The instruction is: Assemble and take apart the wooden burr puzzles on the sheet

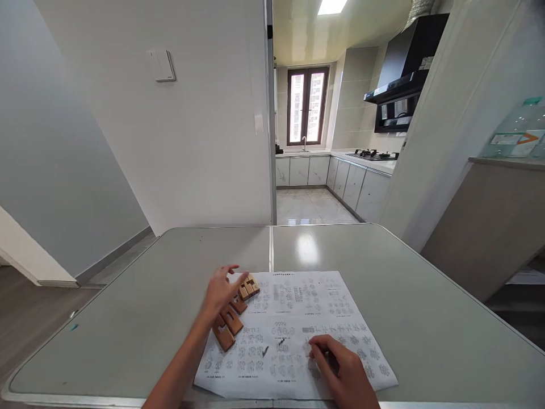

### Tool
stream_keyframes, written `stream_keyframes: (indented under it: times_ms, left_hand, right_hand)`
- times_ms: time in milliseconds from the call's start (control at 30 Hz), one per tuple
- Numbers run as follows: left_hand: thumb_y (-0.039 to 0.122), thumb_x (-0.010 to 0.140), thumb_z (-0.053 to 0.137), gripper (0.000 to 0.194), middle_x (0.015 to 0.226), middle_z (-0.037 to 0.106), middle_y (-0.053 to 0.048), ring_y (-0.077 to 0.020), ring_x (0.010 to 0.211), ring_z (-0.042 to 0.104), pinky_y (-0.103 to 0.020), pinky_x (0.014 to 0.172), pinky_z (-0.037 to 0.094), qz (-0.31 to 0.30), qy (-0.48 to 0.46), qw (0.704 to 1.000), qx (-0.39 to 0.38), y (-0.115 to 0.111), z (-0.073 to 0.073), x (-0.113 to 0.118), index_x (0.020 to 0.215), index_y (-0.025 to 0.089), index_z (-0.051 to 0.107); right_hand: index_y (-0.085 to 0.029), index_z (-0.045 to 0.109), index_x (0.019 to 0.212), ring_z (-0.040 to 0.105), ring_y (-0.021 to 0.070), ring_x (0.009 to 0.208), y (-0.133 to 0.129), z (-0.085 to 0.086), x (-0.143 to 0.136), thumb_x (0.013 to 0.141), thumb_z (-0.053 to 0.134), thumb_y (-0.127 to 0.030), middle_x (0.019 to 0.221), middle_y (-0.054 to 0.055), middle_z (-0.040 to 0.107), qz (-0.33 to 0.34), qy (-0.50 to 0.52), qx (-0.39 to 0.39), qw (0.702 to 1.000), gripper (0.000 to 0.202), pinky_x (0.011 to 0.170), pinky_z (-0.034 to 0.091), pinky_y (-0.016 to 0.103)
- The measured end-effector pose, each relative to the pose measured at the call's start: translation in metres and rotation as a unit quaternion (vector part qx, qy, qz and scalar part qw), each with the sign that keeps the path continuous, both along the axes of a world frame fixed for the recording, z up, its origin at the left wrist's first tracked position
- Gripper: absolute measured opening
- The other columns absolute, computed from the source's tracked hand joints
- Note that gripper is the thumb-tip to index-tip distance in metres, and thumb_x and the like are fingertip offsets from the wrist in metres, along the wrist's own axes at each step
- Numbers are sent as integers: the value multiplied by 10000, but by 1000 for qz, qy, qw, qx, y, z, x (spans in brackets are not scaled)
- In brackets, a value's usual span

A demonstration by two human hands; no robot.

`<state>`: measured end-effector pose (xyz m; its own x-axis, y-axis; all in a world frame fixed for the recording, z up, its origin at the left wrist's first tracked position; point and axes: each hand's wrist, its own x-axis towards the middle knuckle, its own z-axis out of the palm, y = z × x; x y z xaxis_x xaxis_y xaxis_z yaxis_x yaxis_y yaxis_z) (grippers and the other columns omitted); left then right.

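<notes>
My left hand (pixel 223 291) reaches over a row of wooden puzzle pieces at the left of a printed paper sheet. Its fingers are apart, and the thumb is at the light wooden blocks (pixel 250 287); whether it touches them is unclear. Under and below that hand lie several reddish-brown notched wooden pieces (pixel 223 335), the upper ones partly hidden. My right hand (pixel 340 366) rests on the lower right of the sheet (pixel 315 363), its fingers curled closed, with nothing visible in them. Line drawings of puzzle shapes cover the paper.
The sheet lies on a grey-green folding table (pixel 434 318) with a metal-edged seam (pixel 271 250). Two small dark marks or bits show mid-sheet. A small teal bit (pixel 74 326) lies at the table's left. Beyond are a wall, a kitchen doorway and a plastic bottle (pixel 522 130) on a ledge.
</notes>
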<state>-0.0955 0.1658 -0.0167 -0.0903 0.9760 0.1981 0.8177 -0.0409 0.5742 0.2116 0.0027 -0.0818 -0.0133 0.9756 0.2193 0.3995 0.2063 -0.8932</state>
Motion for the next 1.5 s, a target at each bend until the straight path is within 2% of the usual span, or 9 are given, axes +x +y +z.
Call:
stream_keyframes:
  times_ms: [67,133,300,433,533,700,867,1100,1500]
  left_hand:
    - [673,920,450,598,1130,712,-95,-238,853,665,-330,775,499,25,-16,999,16,2,0,-19,1199,192,669]
    - [655,913,434,572,1012,740,-99,-250,832,669,-333,754,501,40,-29,999,15,4,-2,-39,1078,169,689]
    - [643,910,409,520,926,763,-53,-232,836,683,-283,710,499,3,-59,998,13,3,-14,-64,961,204,682]
    - [624,884,476,466,754,721,-23,-217,708,631,-282,639,453,-18,-51,998,19,4,-22,-63,871,208,684]
    - [616,890,484,457,710,701,-13,-210,673,605,-281,623,432,-27,-45,998,27,6,-25,-63,865,209,692]
    - [607,894,487,456,711,709,-14,-209,660,606,-273,602,419,-51,-42,997,30,7,-28,-65,868,208,707]
    - [607,898,487,458,732,732,-17,-210,662,619,-274,609,420,-60,-41,997,34,7,-28,-66,879,210,714]
    - [556,899,501,402,753,745,-29,-217,670,635,-277,613,418,-69,-38,996,32,5,-29,-66,861,214,709]
    - [538,917,487,389,779,755,-47,-231,703,657,-293,634,433,-74,-40,996,30,0,-26,-62,875,216,702]
  right_hand:
    - [-226,738,961,731,237,757,0,-1,0,965,544,-564,852,72,782,1,1,-1,1000,390,719,583,290]
    - [-227,726,958,726,228,755,-1,-2,-1,976,525,-563,849,64,776,-3,0,-1,1000,392,719,576,284]
    - [-225,718,991,728,209,759,-1,-9,2,989,527,-524,871,51,775,12,-12,-13,1000,355,717,565,262]
    - [-228,719,976,723,196,727,-1,-11,2,986,545,-508,839,33,770,5,-24,-6,1000,329,692,558,247]
    - [-230,728,958,720,192,701,-1,-9,2,978,555,-510,813,28,769,-2,-25,1,1000,330,671,559,241]
    - [-227,727,948,729,198,713,-1,-4,-1,970,558,-533,793,31,767,-2,-5,-1,1000,350,683,557,245]
    - [-224,717,890,683,199,649,-2,-8,-10,949,539,-608,719,24,730,-57,18,17,998,428,642,519,265]
    - [-220,705,918,678,199,700,-2,-12,-8,956,549,-589,758,25,724,-25,25,-7,999,403,689,511,263]
    - [-221,705,899,708,207,688,-2,-12,-10,933,570,-611,730,30,737,-45,34,-2,998,415,660,539,251]
